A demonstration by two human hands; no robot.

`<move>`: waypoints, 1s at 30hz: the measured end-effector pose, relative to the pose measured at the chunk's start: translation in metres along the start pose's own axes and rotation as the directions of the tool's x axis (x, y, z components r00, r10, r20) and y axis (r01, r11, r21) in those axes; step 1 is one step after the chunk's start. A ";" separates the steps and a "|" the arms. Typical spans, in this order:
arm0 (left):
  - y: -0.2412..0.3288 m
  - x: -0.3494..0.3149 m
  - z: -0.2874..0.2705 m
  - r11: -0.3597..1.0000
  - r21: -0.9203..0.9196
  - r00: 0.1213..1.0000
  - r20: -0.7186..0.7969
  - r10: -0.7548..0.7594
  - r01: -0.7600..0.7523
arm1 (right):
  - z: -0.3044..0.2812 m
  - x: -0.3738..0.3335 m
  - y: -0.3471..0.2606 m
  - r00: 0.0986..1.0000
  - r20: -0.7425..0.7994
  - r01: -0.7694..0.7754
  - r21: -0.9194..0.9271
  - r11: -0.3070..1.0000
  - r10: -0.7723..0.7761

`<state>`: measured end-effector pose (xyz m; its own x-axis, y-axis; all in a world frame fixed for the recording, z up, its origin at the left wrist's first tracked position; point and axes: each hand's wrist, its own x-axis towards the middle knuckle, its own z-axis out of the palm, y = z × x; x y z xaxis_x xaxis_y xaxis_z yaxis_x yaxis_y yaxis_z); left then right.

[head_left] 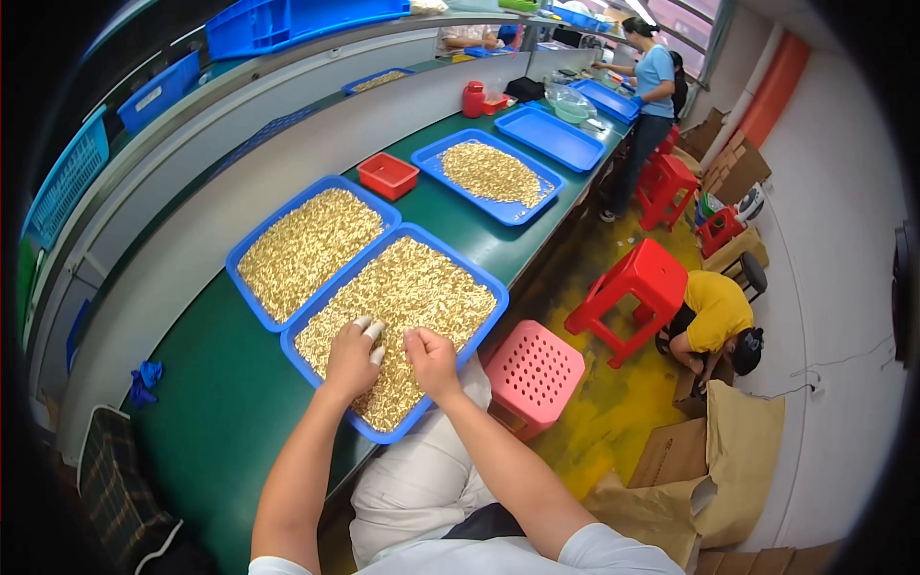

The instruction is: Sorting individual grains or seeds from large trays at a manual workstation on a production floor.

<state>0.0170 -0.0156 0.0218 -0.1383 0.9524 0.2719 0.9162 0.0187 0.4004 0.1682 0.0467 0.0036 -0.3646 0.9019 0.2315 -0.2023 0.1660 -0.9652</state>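
Over the near blue plastic tray [484, 281] of small brass-coloured pieces [412, 287], both hands work the heap. Left hand [351, 361] rests curled on them, white-capped fingertips [373, 331] raking; right hand [431, 359] pinches a few, low to avoid spills.

Both hands, the left hand [351, 361] and the right hand [431, 360] side by side, rested on small brass-coloured metal pieces [402, 287] inside the nearest blue plastic tray [484, 320]. A second blue plastic tray [251, 235] lay touching its left. A small red plastic box [387, 175] sat behind them. A pink perforated plastic stool [533, 374] stood right, below the green table [220, 402].
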 end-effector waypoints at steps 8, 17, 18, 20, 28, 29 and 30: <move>0.026 -0.014 -0.024 0.995 -0.081 0.998 -0.005 0.057 -0.057 | -0.004 -0.014 -0.011 0.999 0.035 0.002 -0.131 0.991 0.002; 0.018 -0.008 -0.016 0.981 -0.014 0.965 0.184 -0.189 0.195 | -0.001 -0.012 -0.006 0.994 0.079 0.086 -0.153 0.984 -0.075; 0.014 -0.009 -0.015 0.976 -0.092 0.969 0.169 -0.182 0.199 | -0.001 -0.011 -0.005 0.995 0.080 0.074 -0.141 0.987 -0.063; 0.012 -0.008 -0.014 0.968 -0.126 0.972 0.124 -0.202 0.217 | -0.002 -0.010 -0.006 0.995 0.077 0.073 -0.145 0.987 -0.062; 0.003 -0.011 -0.030 0.930 -0.259 0.963 0.003 -0.269 0.261 | -0.002 -0.011 -0.012 0.995 0.081 0.069 -0.169 0.983 -0.056; 0.015 -0.011 -0.032 0.977 -0.083 0.978 -0.052 -0.202 0.197 | -0.005 -0.011 -0.010 0.996 0.077 0.060 -0.172 0.983 -0.048; 0.025 -0.012 -0.036 0.986 0.101 0.988 -0.096 -0.124 0.134 | -0.007 -0.011 -0.009 0.996 0.073 0.053 -0.174 0.983 -0.040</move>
<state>0.0279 -0.0373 0.0598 -0.2862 0.9090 0.3030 0.9227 0.1763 0.3427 0.1808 0.0381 0.0090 -0.4219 0.8628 0.2786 -0.0600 0.2801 -0.9581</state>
